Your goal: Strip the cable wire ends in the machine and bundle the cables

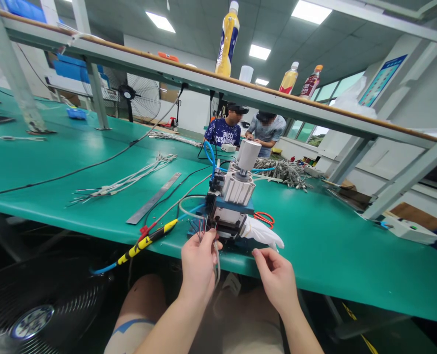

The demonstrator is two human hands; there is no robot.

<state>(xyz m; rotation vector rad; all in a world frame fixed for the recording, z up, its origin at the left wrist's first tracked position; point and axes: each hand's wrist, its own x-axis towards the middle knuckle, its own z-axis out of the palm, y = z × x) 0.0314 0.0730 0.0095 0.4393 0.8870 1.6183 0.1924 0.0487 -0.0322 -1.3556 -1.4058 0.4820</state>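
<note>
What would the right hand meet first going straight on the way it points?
Probably the white cloth at the machine: in this view it lies ahead of the right hand. Depth is unclear, so the green table might come first.

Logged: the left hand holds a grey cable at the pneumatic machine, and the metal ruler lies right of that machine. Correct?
No: the head view shows the metal ruler lying left of the pneumatic machine; the left hand does hold a grey cable there.
</note>
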